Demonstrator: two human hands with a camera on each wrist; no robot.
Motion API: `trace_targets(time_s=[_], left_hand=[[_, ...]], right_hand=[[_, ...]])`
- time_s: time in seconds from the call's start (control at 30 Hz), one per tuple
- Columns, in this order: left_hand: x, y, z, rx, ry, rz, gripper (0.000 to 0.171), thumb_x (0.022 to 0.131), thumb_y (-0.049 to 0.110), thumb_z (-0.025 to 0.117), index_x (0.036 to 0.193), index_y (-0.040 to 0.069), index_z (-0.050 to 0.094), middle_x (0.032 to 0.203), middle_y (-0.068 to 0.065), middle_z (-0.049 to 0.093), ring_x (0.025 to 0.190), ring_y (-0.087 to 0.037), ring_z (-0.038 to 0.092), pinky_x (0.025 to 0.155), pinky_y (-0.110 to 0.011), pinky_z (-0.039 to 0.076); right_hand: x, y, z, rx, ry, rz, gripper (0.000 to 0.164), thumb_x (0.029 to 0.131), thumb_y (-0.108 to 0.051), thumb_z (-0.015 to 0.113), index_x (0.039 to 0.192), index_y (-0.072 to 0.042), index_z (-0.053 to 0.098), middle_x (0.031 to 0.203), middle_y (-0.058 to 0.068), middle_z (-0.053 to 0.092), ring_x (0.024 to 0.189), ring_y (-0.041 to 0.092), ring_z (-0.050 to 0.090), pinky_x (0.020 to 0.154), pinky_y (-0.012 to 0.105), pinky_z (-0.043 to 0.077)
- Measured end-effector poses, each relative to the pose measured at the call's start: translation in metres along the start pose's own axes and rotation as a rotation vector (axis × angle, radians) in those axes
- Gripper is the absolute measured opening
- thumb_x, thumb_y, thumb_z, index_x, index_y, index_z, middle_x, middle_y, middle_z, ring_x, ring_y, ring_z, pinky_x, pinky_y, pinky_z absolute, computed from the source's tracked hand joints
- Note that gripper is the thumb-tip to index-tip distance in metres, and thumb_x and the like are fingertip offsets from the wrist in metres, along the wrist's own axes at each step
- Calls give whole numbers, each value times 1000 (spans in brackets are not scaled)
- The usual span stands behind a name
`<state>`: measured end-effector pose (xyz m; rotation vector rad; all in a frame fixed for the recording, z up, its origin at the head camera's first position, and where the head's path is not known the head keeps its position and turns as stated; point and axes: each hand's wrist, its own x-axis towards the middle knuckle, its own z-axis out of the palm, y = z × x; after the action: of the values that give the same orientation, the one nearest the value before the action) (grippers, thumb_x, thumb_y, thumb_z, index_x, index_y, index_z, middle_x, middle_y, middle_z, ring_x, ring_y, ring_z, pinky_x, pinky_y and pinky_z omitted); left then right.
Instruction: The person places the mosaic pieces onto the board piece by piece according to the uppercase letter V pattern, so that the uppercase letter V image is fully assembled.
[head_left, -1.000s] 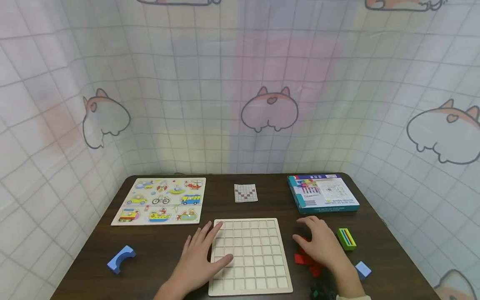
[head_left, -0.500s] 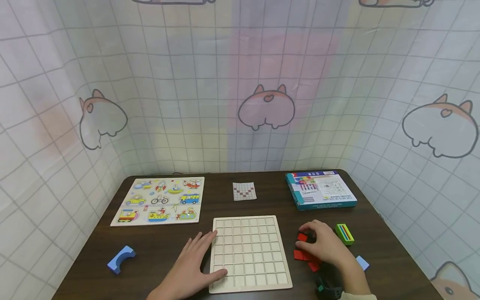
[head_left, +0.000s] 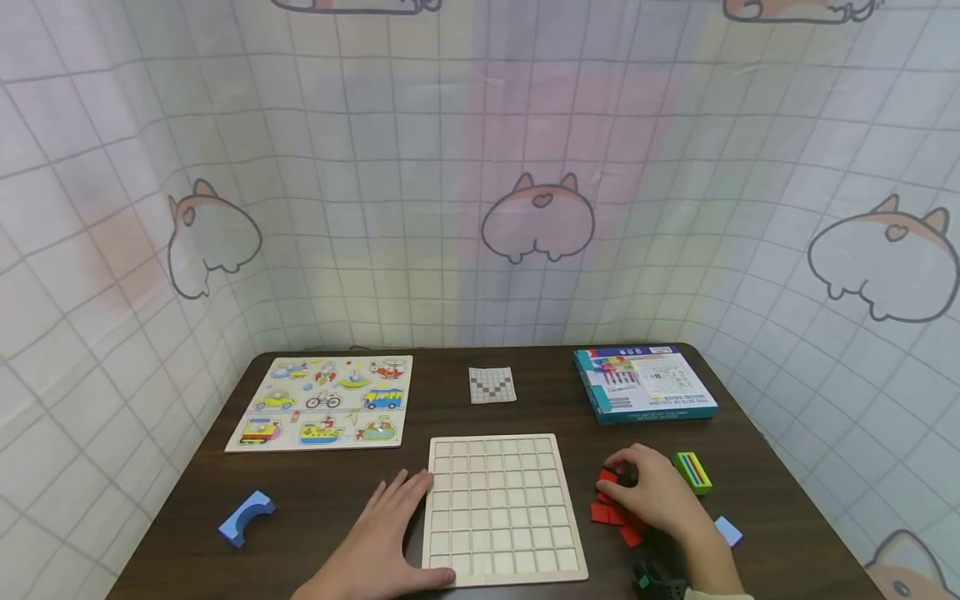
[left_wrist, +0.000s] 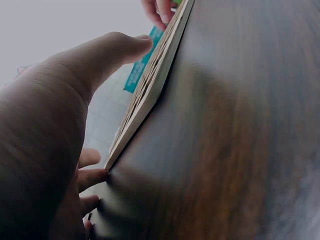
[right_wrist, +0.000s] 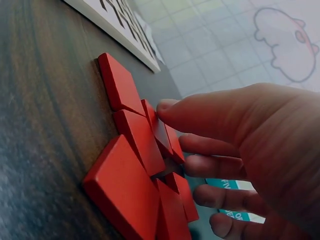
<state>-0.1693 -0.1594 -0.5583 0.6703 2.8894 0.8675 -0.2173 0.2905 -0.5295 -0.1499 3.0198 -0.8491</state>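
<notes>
A pale wooden grid board (head_left: 498,508) with square recesses lies on the dark table. My left hand (head_left: 378,537) is spread at its left side, fingertips touching the left edge and thumb at the near left corner. In the left wrist view, the left thumb (left_wrist: 120,47) extends over the board's rim. Right of the board, several red square tiles (head_left: 611,514) lie in a loose cluster. My right hand (head_left: 656,492) pinches a red tile (right_wrist: 157,127) at the far side of this cluster between thumb and fingers, low over the table. The other fingertips are partly bent beside the tiles.
A picture puzzle board (head_left: 322,404) lies back left, a small patterned card (head_left: 492,386) back centre, and a boxed set (head_left: 648,385) back right. A blue arch block (head_left: 245,518) stands left. Right are a green striped block (head_left: 692,473), a light-blue block (head_left: 728,531) and a dark object (head_left: 660,581).
My right hand has come down onto the red tiles, its thumb and fingers drawing together. The left hand has slid left and nearer, from over the board to its edge.
</notes>
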Motion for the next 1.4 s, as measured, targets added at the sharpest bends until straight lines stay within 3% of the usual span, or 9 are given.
trace_targets(time_s=[0.27, 0.53, 0.77, 1.13, 1.4], left_hand=[[-2, 2, 0, 26, -10, 43, 135, 73, 93, 79, 172, 9, 40, 179, -11, 41, 169, -47, 28, 135, -73, 22], [-2, 1, -1, 6, -41, 32, 138, 71, 92, 81, 174, 11, 37, 182, -9, 35, 171, -46, 24, 135, -74, 19], [-2, 2, -2, 3, -51, 16, 140, 72, 92, 80, 175, 11, 34, 184, -9, 32, 172, -46, 21, 136, -74, 16], [-4, 0, -2, 13, -35, 29, 140, 71, 90, 82, 175, 10, 33, 184, -10, 32, 172, -45, 22, 135, -74, 17], [-4, -1, -2, -9, -53, 28, 139, 72, 90, 82, 175, 10, 33, 184, -10, 31, 172, -46, 21, 135, -75, 15]], right_hand=[[-2, -1, 1, -14, 8, 25, 31, 91, -41, 93, 110, -18, 83, 102, -3, 71, 90, 16, 58, 79, 35, 53], [-2, -5, 4, -24, 26, 76, 25, 90, -36, 92, 107, -20, 82, 101, -1, 70, 89, 18, 59, 78, 33, 52], [4, -14, 9, -47, 58, 132, 24, 89, -35, 90, 104, -18, 81, 101, 1, 70, 90, 20, 60, 75, 39, 56], [7, -18, 14, -78, 64, 102, 26, 91, -39, 91, 107, -20, 83, 104, -1, 72, 92, 19, 61, 83, 47, 62], [4, -20, 17, -68, 87, 66, 25, 93, -44, 90, 107, -25, 84, 109, -3, 77, 106, 23, 65, 100, 59, 62]])
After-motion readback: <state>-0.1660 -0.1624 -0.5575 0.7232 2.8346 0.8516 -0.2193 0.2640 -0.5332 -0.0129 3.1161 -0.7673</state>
